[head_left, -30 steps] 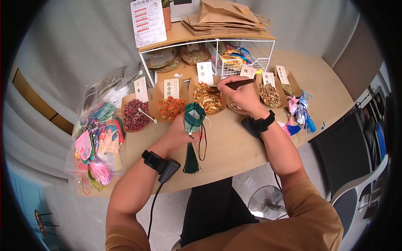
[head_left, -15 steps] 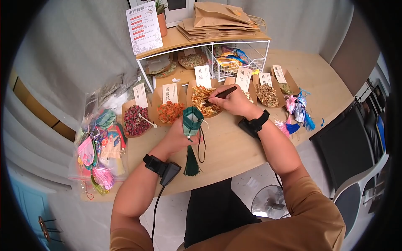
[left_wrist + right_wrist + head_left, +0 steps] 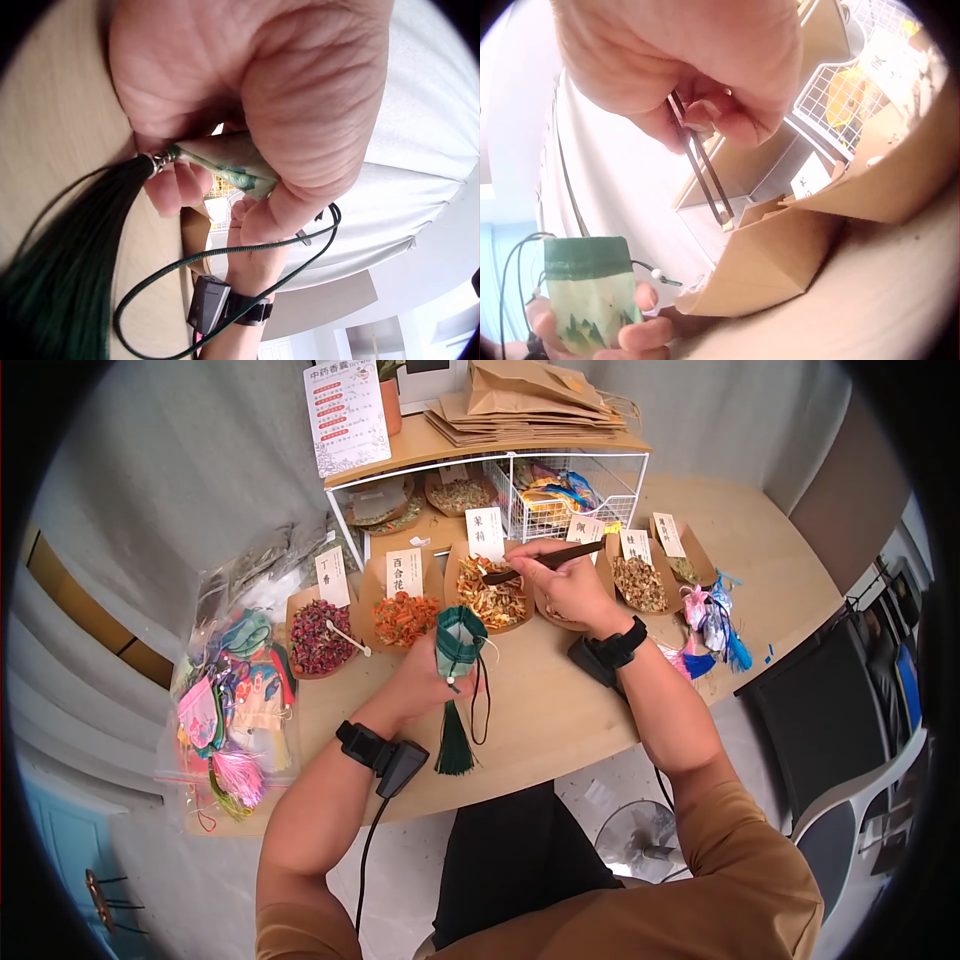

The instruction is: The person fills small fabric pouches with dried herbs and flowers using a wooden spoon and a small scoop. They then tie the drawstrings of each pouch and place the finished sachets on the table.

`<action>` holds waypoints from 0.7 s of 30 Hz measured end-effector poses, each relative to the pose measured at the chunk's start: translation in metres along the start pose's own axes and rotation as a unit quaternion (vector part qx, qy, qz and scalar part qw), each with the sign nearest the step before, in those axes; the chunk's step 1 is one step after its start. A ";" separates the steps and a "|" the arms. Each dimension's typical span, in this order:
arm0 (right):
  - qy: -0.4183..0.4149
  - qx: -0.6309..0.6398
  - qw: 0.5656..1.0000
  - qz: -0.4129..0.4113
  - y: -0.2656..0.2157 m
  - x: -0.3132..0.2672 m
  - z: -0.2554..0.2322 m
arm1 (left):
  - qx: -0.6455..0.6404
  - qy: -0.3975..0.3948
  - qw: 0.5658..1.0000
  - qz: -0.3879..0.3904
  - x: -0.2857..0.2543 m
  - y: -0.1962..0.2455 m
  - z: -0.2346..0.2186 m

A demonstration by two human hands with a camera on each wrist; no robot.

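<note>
My left hand (image 3: 412, 685) holds a green drawstring pouch (image 3: 461, 645) upright, its mouth open. From its pointed bottom hangs a dark green tassel (image 3: 455, 745), and a dark cord loop (image 3: 225, 251) dangles beside it. Dark tweezers (image 3: 575, 553) are pinched in my right hand (image 3: 578, 595), above a paper boat (image 3: 772, 259) of yellow-orange dried flowers (image 3: 488, 598). At the tweezers' tips, in the right wrist view, a small pale piece (image 3: 727, 223) shows between the prongs. The pouch stands just in front of this boat, left of the tweezers.
Paper boats of orange petals (image 3: 405, 618), dark red buds (image 3: 322, 635) and brown chips (image 3: 640, 585) stand alongside, with name cards. A bag of colourful pouches (image 3: 235, 700) lies left; tasselled sachets (image 3: 712, 625) lie right. Behind rises a shelf (image 3: 420, 455) with paper bags (image 3: 530, 405).
The tweezers dipped steeply into the dried flowers half a second ago; now they are lifted and lie nearly level above them. The left hand keeps its hold on the pouch.
</note>
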State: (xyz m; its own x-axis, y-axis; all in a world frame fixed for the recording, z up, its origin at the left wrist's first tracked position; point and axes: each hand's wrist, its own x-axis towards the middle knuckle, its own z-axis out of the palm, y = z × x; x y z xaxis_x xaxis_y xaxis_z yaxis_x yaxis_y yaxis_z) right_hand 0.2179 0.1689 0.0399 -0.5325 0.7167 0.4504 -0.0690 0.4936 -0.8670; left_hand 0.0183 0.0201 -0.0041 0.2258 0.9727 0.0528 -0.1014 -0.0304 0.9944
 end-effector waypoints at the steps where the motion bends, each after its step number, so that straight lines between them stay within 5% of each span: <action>1: 0.014 0.027 1.000 0.004 0.000 0.000 0.001 | -0.003 0.002 1.000 0.000 0.000 -0.001 0.000; 4: 0.020 0.073 0.997 0.000 -0.007 -0.001 -0.003 | 0.013 0.005 1.000 0.000 0.001 -0.001 0.000; 9: -0.028 0.351 0.934 0.051 -0.025 -0.007 0.000 | 0.005 0.010 1.000 -0.002 0.000 0.004 0.003; 16: -0.128 0.254 0.949 0.136 -0.033 -0.017 0.009 | -0.010 0.019 1.000 -0.014 0.000 0.009 0.007; 21: -0.050 0.289 0.948 0.127 -0.022 -0.009 0.006 | 0.006 0.017 1.000 -0.015 0.000 0.003 0.004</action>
State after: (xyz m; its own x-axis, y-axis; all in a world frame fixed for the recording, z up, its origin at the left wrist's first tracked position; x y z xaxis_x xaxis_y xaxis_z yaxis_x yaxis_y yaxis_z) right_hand 0.2186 0.1490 0.0534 -0.6687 0.7123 0.2133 -0.3628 -0.0622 -0.9298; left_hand 0.0218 0.0187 -0.0008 0.1948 0.9807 0.0194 -0.0837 -0.0031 0.9965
